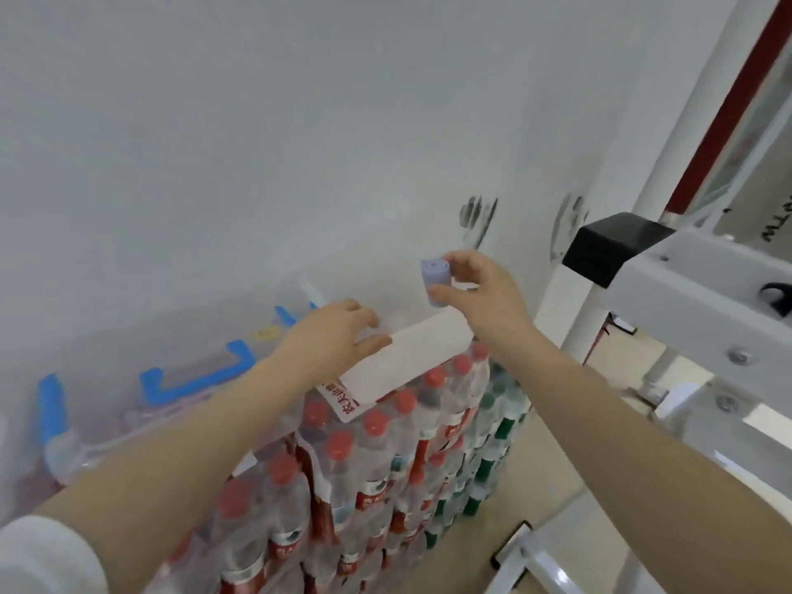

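While the fingertips (pixel 455 259) and thumb of the right hand (pixel 484 293) pinch one small lilac cylinder (pixel 433 276) in the air near the wall, the left hand (pixel 330 336) rests with nearly straight fingers on one clear storage box (pixel 171 370), beside one white strip (pixel 411 358) lying on stacked water bottles (pixel 385 443), which are too many to count. I judge the cylinder is picked up but not yet put away.

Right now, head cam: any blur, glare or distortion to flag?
Head view: soft all over, likely motion blur; the lavender cylinder pinched by the right hand and the left hand have smeared edges; light flat, no hard shadows or glare; wide-angle leans the white post at right; bottle labels unreadable.
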`<move>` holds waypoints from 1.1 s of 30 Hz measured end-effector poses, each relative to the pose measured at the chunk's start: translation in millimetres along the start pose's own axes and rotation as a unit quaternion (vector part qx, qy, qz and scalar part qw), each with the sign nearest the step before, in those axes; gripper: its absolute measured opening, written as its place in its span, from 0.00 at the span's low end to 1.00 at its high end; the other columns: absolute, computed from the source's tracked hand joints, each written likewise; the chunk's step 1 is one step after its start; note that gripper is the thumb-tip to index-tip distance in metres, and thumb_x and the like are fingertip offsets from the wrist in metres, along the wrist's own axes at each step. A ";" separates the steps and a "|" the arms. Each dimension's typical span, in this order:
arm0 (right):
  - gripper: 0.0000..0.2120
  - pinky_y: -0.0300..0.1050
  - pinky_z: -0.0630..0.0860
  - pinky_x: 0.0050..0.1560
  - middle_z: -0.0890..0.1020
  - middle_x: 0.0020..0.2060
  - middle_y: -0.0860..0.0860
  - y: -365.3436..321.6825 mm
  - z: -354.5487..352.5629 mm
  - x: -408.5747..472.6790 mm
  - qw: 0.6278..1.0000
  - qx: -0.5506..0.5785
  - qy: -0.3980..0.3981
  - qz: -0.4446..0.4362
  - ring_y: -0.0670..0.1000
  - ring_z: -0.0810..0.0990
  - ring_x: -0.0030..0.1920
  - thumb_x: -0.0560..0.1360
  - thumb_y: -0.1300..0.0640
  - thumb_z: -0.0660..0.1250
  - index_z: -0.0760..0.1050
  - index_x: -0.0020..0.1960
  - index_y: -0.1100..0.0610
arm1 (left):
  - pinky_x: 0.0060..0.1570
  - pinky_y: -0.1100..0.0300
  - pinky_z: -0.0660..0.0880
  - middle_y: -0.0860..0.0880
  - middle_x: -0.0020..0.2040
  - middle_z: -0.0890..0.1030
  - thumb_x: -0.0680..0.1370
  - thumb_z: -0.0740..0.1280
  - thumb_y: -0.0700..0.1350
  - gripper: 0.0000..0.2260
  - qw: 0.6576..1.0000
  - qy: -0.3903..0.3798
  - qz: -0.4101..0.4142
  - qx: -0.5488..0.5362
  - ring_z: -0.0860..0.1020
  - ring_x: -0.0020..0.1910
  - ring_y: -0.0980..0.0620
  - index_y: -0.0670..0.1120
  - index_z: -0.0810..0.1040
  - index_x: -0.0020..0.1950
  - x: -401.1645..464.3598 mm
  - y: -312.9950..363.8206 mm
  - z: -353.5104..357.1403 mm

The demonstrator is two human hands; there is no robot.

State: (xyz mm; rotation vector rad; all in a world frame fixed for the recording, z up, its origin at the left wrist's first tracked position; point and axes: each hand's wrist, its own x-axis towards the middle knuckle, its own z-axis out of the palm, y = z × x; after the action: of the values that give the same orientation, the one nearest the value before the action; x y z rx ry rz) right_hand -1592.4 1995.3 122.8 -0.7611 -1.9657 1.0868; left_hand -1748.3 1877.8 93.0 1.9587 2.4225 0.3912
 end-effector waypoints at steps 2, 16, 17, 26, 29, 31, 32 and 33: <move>0.12 0.25 0.66 0.41 0.78 0.43 0.43 11.2 1.8 40.2 0.990 -0.103 -0.074 -0.067 0.43 0.74 0.43 0.69 0.62 0.72 0.75 0.50 0.53 | 0.52 0.57 0.71 0.51 0.59 0.76 0.75 0.57 0.63 0.23 0.999 0.012 -0.017 0.043 0.76 0.53 0.50 0.49 0.74 0.61 13.7 -4.0 8.4; 0.19 0.43 0.69 0.45 0.78 0.53 0.54 98.2 107.1 160.8 0.655 -0.422 -0.581 -0.235 0.56 0.76 0.52 0.70 0.53 0.71 0.73 0.58 0.58 | 0.23 0.54 0.75 0.54 0.36 0.76 0.63 0.47 0.79 0.36 0.987 0.119 -0.049 0.094 0.74 0.35 0.53 0.47 0.73 0.35 23.8 -20.4 18.4; 0.17 0.44 0.69 0.44 0.78 0.51 0.55 105.3 110.5 158.4 0.642 -0.422 -0.592 -0.245 0.57 0.76 0.50 0.71 0.53 0.70 0.73 0.57 0.58 | 0.22 0.55 0.74 0.54 0.35 0.76 0.64 0.48 0.78 0.35 0.988 0.118 -0.043 0.093 0.75 0.35 0.53 0.47 0.74 0.35 23.8 -20.7 17.6; 0.24 0.42 0.68 0.52 0.76 0.60 0.53 95.4 96.9 160.2 0.676 -0.372 -0.569 -0.283 0.53 0.75 0.55 0.72 0.49 0.69 0.71 0.64 0.56 | 0.25 0.62 0.73 0.54 0.39 0.80 0.69 0.47 0.75 0.33 0.990 0.104 -0.009 0.091 0.80 0.42 0.53 0.49 0.77 0.37 22.0 -25.4 14.1; 0.12 0.47 0.75 0.51 0.82 0.48 0.53 66.0 72.4 173.2 0.786 -0.262 -0.466 -0.310 0.50 0.77 0.44 0.73 0.53 0.68 0.78 0.54 0.57 | 0.24 0.61 0.75 0.55 0.38 0.81 0.70 0.47 0.74 0.33 0.989 0.107 -0.003 0.098 0.81 0.44 0.54 0.50 0.78 0.37 21.8 -25.0 15.4; 0.07 0.50 0.76 0.50 0.82 0.46 0.54 57.9 60.5 182.9 0.840 -0.220 -0.339 -0.362 0.54 0.79 0.45 0.74 0.57 0.67 0.79 0.50 0.58 | 0.25 0.60 0.77 0.55 0.38 0.81 0.70 0.47 0.74 0.32 0.989 0.109 0.002 0.096 0.81 0.45 0.54 0.50 0.78 0.37 21.8 -25.5 17.0; 0.07 0.50 0.76 0.49 0.81 0.47 0.55 56.8 58.8 187.6 0.844 -0.224 -0.272 -0.403 0.57 0.78 0.47 0.74 0.59 0.66 0.79 0.50 0.59 | 0.26 0.60 0.77 0.55 0.39 0.81 0.70 0.47 0.74 0.32 0.990 0.107 0.005 0.093 0.81 0.45 0.54 0.50 0.78 0.37 21.8 -26.2 16.9; 0.08 0.51 0.75 0.49 0.80 0.48 0.56 57.0 60.3 191.6 0.839 -0.236 -0.219 -0.439 0.60 0.78 0.49 0.72 0.61 0.66 0.78 0.51 0.60 | 0.27 0.60 0.77 0.55 0.39 0.81 0.70 0.48 0.74 0.32 0.990 0.105 0.009 0.095 0.81 0.45 0.54 0.50 0.78 0.38 21.5 -27.1 16.3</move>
State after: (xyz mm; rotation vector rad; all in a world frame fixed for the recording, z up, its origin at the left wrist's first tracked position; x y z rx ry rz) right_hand -1738.2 2144.4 113.4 0.2502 -2.5893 0.2036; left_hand -1776.5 1896.5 75.3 2.1138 2.6621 0.4001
